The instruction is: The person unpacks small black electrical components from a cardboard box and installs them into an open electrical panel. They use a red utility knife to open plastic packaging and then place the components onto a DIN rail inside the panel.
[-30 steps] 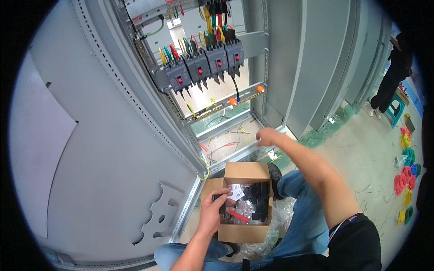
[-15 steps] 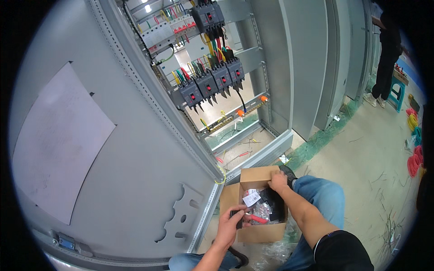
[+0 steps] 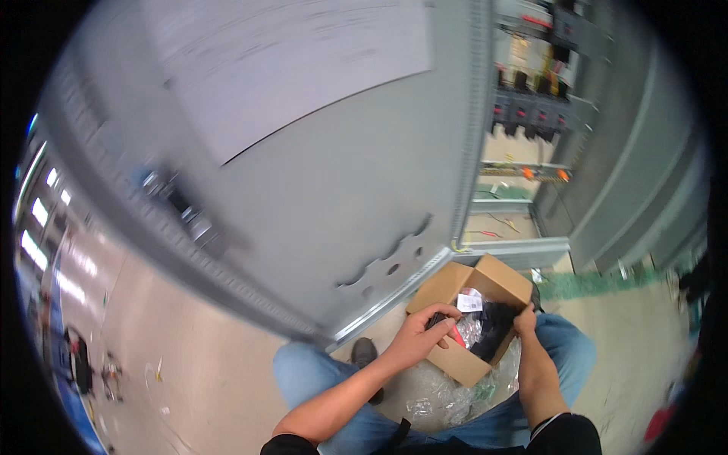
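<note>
An open cardboard box (image 3: 464, 364) sits between my legs, its flaps folded out. Inside lie clear plastic bags (image 3: 470, 327), black parts (image 3: 497, 324) and a white label (image 3: 469, 302). My left hand (image 3: 417, 335) is over the box's near left side, its fingers closed round a small black piece (image 3: 437, 321) whose kind I cannot make out. Something red (image 3: 457, 334) shows just beyond those fingers, in the box. On the box's right edge, my right hand (image 3: 525, 320) grips the cardboard.
A large grey cabinet door (image 3: 326, 189) with a white sheet (image 3: 303, 68) stands ahead. Right of it, the open cabinet frame (image 3: 523, 249) holds a row of black circuit breakers (image 3: 531, 112). Crumpled clear plastic (image 3: 440, 398) lies on the floor below the box.
The view has swung left, bringing more door and the floor at left into sight. My right hand has moved from the box's far flap to its right edge. My left still holds the black piece.
</note>
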A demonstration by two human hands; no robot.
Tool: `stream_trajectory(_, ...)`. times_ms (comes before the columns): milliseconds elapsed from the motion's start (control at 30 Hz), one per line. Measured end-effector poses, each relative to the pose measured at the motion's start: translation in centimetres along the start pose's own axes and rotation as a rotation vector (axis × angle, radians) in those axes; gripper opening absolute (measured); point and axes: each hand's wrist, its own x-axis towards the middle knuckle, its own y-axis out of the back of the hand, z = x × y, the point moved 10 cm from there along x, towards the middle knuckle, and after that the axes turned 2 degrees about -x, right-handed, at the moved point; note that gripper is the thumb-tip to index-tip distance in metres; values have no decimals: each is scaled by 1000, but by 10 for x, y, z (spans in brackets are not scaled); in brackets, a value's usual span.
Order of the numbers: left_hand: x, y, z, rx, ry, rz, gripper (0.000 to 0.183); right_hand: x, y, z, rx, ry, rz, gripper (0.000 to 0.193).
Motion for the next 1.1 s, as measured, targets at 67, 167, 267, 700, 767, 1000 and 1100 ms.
stream_trajectory(67, -18, 27, -13, -60, 12, 140, 23, -6, -8, -2, 17, 13, -34, 63)
stream_trajectory(167, -47, 73, -5, -31, -86, 342, 22, -24, -15, -11, 92, 3, -59, 62)
stream_trajectory(267, -111, 111, 49, 314, -347, 679, 20, -58, -20, -39, 148, 13, -126, 60)
stream_trajectory(700, -208, 190, 219, 819, -748, 1339, 31, -131, -108, -87, 578, -227, -607, 40)
stream_trajectory(767, -185, 201, 229, 768, -726, 1270, 31, -102, -109, -89, 552, -179, -627, 39)
stream_trajectory(1000, -180, 261, 233, 870, -684, 1279, 25, -189, -131, -206, 605, -59, -756, 39)
stream_trajectory(1100, -167, 271, 233, 875, -665, 1237, 24, -213, -159, -233, 563, 17, -864, 42)
